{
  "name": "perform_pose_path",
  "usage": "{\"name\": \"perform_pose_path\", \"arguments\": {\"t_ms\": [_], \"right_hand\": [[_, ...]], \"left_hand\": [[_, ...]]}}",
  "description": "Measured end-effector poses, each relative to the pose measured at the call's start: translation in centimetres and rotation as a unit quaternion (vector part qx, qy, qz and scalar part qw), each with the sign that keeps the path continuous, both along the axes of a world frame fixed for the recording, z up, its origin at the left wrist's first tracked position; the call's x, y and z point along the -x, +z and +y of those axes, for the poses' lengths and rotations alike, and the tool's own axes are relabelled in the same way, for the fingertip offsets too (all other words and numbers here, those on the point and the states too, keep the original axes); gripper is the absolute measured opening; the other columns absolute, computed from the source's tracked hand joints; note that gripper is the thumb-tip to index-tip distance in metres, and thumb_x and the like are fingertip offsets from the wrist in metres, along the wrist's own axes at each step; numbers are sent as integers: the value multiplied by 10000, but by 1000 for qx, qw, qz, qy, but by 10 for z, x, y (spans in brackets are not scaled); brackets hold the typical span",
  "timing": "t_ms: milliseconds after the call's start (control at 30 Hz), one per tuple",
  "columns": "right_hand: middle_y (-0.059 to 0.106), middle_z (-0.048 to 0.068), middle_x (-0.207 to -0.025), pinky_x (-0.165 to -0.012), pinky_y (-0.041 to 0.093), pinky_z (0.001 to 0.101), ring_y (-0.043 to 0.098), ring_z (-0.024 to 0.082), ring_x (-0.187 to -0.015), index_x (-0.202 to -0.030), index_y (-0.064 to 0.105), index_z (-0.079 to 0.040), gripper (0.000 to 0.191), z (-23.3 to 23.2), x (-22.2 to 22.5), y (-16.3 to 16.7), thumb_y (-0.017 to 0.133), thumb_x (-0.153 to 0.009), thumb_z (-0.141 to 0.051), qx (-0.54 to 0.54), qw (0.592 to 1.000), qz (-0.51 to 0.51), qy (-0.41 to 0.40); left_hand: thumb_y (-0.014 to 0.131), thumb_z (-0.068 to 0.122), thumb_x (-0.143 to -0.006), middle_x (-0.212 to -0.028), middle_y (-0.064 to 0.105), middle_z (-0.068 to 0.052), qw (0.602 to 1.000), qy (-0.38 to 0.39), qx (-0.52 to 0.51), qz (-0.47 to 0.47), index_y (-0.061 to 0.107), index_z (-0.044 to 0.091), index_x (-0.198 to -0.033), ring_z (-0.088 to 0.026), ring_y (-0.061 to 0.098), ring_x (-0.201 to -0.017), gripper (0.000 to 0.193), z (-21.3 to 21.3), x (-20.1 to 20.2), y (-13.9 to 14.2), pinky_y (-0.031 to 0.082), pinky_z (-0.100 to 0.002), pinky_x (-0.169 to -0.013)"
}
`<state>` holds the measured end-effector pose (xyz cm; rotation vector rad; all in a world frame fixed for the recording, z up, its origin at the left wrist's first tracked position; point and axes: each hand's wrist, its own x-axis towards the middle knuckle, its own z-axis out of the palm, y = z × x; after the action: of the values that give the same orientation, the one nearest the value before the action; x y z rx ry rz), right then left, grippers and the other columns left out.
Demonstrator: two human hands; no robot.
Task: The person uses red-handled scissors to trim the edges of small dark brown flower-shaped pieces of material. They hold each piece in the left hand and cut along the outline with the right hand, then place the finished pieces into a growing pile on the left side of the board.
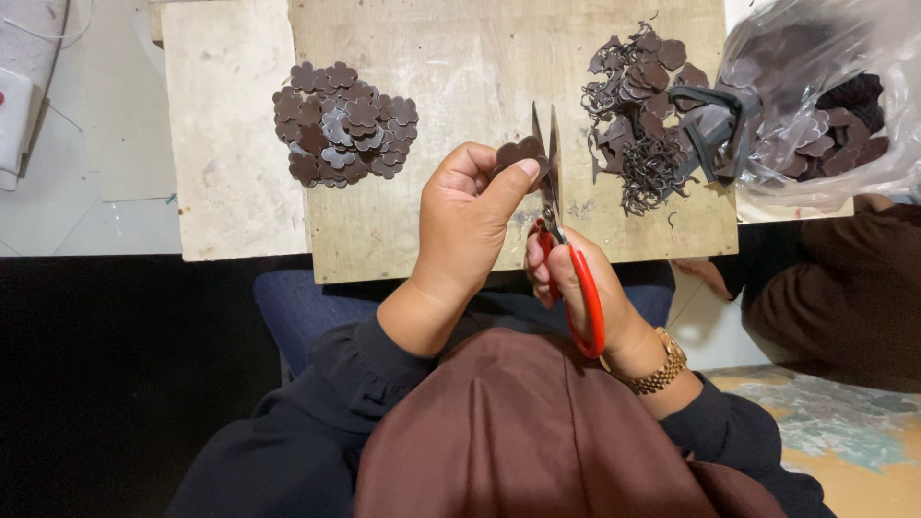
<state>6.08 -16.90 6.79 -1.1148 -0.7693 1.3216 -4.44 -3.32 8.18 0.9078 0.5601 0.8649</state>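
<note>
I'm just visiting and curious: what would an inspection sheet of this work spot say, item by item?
Surface: wooden board lying over a pale slab.
Job's things: left hand pinches a brown flower-shaped piece; right hand works red-handled scissors, blades open around the piece.
Clutter: pile of cut flower shapes at left; heap of trimmings at right; clear plastic bag of more pieces.
Grips: both hands closed on their things.
Cables: thin white cable at top left.
Surroundings: tiled floor; another person's brown sleeve at right.
</note>
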Motion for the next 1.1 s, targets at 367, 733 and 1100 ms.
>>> {"name": "perform_pose_path", "arguments": {"t_ms": [367,733,1100], "right_hand": [[447,-29,-795,-561,371,224,408,78,-655,-951,499,-87,518,0,-4,3,484,-1035,-598,23,999,-27,23],[445,-30,-760,-519,340,220,379,62,-612,-930,516,-82,474,-5,-3,-5,502,-1032,-545,59,998,-28,10],[487,-16,-852,-637,408,224,431,75,-713,-1059,543,-57,532,-2,-8,-2,493,-1029,-585,19,998,-52,42]], "left_hand": [[711,48,-954,-963,723,-73,999,-15,32,-2,631,7,-999,-114,673,-889,101,3,1,-2,553,-273,-856],[692,92,-960,-901,683,-12,997,-27,66,25,636,40,-1040,-80,643,-799,110,7,2,2,428,-214,-596],[713,116,-957,-935,723,-36,997,-27,8,66,642,43,-1063,-81,693,-811,147,10,3,-3,476,-208,-626]]}}
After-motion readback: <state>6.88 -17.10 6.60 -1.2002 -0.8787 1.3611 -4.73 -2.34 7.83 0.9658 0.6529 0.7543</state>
